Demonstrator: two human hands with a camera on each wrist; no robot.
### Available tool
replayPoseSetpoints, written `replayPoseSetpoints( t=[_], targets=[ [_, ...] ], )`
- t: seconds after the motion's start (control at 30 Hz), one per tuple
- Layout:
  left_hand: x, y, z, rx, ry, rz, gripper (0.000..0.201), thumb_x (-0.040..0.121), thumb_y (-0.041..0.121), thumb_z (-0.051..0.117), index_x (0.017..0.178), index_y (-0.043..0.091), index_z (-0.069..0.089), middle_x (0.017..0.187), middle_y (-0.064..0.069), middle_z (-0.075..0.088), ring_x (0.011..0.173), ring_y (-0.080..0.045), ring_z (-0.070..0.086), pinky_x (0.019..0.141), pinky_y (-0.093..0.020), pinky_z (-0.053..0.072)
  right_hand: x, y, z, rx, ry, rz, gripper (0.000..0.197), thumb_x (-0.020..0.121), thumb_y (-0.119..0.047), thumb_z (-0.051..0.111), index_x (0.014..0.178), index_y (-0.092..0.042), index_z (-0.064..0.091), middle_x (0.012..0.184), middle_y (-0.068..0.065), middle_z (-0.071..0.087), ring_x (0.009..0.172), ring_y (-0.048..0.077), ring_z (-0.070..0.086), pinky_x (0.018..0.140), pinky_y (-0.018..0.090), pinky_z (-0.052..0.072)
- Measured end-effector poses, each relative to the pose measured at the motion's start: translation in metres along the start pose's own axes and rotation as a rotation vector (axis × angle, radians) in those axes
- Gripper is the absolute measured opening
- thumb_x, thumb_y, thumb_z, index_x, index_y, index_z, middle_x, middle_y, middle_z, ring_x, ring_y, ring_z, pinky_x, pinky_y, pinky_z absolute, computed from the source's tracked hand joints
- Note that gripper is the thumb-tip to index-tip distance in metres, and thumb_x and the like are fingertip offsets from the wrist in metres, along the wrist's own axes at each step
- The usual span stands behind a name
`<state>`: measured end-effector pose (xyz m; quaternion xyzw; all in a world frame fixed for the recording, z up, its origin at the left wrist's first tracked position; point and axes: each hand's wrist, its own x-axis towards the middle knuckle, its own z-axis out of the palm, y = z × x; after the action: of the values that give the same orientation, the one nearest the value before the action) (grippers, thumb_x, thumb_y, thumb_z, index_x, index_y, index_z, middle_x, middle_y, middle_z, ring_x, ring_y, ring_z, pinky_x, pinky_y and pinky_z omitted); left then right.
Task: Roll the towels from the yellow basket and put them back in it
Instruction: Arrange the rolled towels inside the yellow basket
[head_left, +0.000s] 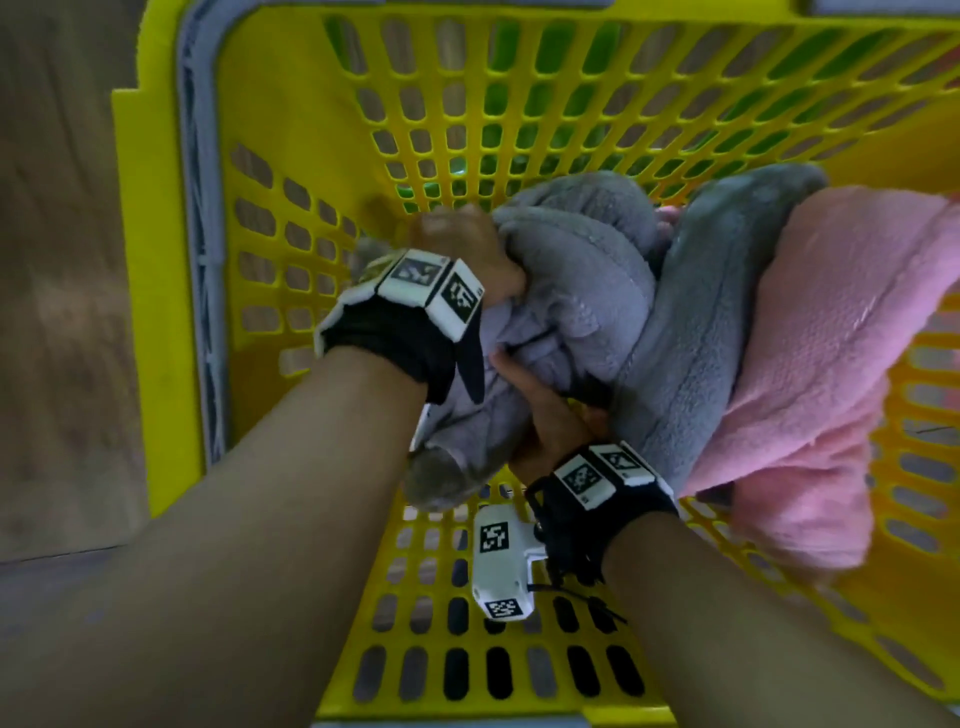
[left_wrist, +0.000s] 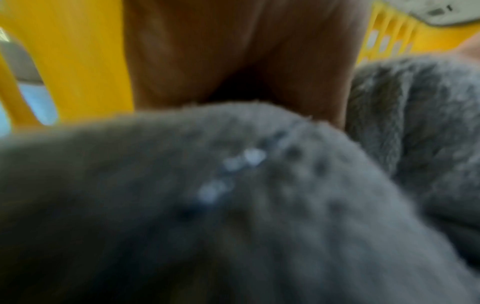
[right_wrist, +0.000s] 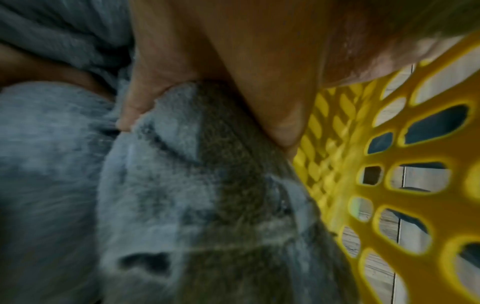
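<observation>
At the centre of the head view, inside the perforated yellow plastic basket (head_left: 291, 130), the left hand (head_left: 467, 249) and right hand (head_left: 540, 410) both grasp a bunched grey fleece towel (head_left: 571, 291); a pink fleece towel (head_left: 831, 338) lies at right.

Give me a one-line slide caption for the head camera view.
Both hands, left hand and right hand, grip a lilac-grey towel inside the yellow basket, beside grey and pink towels.

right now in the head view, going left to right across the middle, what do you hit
wooden floor → yellow basket wall → left hand gripping the light grey towel → darker grey towel → pink towel
</observation>
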<state>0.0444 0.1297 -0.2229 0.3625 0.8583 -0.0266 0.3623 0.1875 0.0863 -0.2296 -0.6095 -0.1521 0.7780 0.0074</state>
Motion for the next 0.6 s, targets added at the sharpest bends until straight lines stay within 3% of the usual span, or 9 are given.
replayPoseSetpoints(
  t=[0.07,0.1,0.17,0.2,0.27,0.37,0.5,0.53,0.6],
  targets=[
    [-0.019,0.002,-0.018,-0.028,-0.018,-0.031,0.028,0.079,0.038,0.064,0.072,0.015,0.049,0.078,-0.006,0.051,0.077,-0.026,0.052,0.062,-0.027,0.034,-0.007,0.012,0.006,-0.001,0.042,-0.014,0.027,0.087,-0.037,0.06,0.1,-0.015,0.065,0.092,0.006,0.07,0.093,0.027,0.064,0.083,0.029,0.051],
    [-0.03,0.004,-0.026,-0.045,-0.042,-0.057,0.034,0.08,0.04,0.064,0.067,0.017,0.042,0.072,-0.002,0.043,0.07,-0.022,0.046,0.059,-0.027,0.033,-0.014,0.012,0.005,0.109,0.007,0.029,0.037,0.089,-0.037,0.051,0.106,-0.008,0.066,0.098,0.015,0.07,0.095,0.034,0.064,0.091,0.032,0.047],
    [-0.048,0.006,-0.039,-0.062,-0.065,-0.077,0.034,0.084,0.043,0.062,0.072,0.016,0.045,0.077,-0.001,0.042,0.07,-0.02,0.045,0.061,-0.027,0.034,-0.027,0.008,-0.001,0.161,0.028,-0.041,0.054,0.095,-0.034,0.034,0.122,0.004,0.06,0.122,0.026,0.061,0.115,0.035,0.059,0.107,0.033,0.032],
    [-0.056,0.006,-0.043,-0.064,-0.073,-0.078,0.032,0.085,0.045,0.06,0.082,0.014,0.053,0.084,-0.004,0.047,0.078,-0.025,0.05,0.066,-0.028,0.035,-0.037,0.004,0.004,0.026,0.035,-0.034,0.045,0.098,-0.029,0.037,0.118,0.0,0.065,0.12,0.023,0.063,0.111,0.031,0.061,0.106,0.036,0.035],
    [-0.065,0.001,-0.045,-0.119,-0.081,-0.109,0.036,0.085,0.047,0.059,0.106,0.017,0.059,0.099,-0.01,0.058,0.093,-0.032,0.056,0.07,-0.031,0.036,-0.047,-0.009,-0.001,-0.181,-0.078,0.052,0.017,0.094,-0.018,0.054,0.09,-0.013,0.07,0.091,0.01,0.07,0.08,0.021,0.068,0.084,0.036,0.05],
    [-0.078,-0.007,-0.046,-0.287,-0.102,-0.223,0.032,0.08,0.048,0.062,0.096,0.021,0.054,0.096,-0.008,0.055,0.077,-0.027,0.047,0.068,-0.032,0.034,-0.056,-0.023,-0.02,-0.222,-0.147,-0.087,0.021,0.089,-0.003,0.062,0.08,-0.022,0.06,0.069,-0.005,0.07,0.062,0.007,0.067,0.065,0.027,0.056],
    [-0.086,-0.022,-0.03,-0.514,-0.142,-0.368,0.066,0.064,0.062,0.064,0.111,0.016,0.063,0.114,-0.009,0.063,0.097,-0.03,0.057,0.079,-0.036,0.045,-0.063,-0.031,-0.021,-0.419,-0.064,-0.287,0.024,0.085,-0.001,0.067,0.091,-0.023,0.062,0.111,0.013,0.068,0.103,0.022,0.065,0.098,0.039,0.05],
    [-0.089,-0.024,-0.023,-0.581,-0.117,-0.389,0.073,0.056,0.063,0.063,0.114,0.019,0.065,0.118,-0.01,0.064,0.103,-0.032,0.059,0.086,-0.039,0.048,-0.06,-0.033,-0.025,-0.456,-0.024,-0.317,0.023,0.081,-0.006,0.073,0.095,-0.02,0.064,0.115,0.011,0.067,0.105,0.02,0.064,0.098,0.036,0.05],
    [-0.093,-0.025,-0.013,-0.779,-0.059,-0.449,0.07,0.047,0.059,0.066,0.104,0.018,0.07,0.114,-0.01,0.067,0.103,-0.031,0.061,0.091,-0.042,0.049,-0.052,-0.038,-0.029,-0.613,0.05,-0.46,0.054,0.065,-0.03,0.082,0.114,-0.016,0.062,0.121,0.004,0.064,0.108,0.015,0.062,0.097,0.032,0.05]
  ],
)
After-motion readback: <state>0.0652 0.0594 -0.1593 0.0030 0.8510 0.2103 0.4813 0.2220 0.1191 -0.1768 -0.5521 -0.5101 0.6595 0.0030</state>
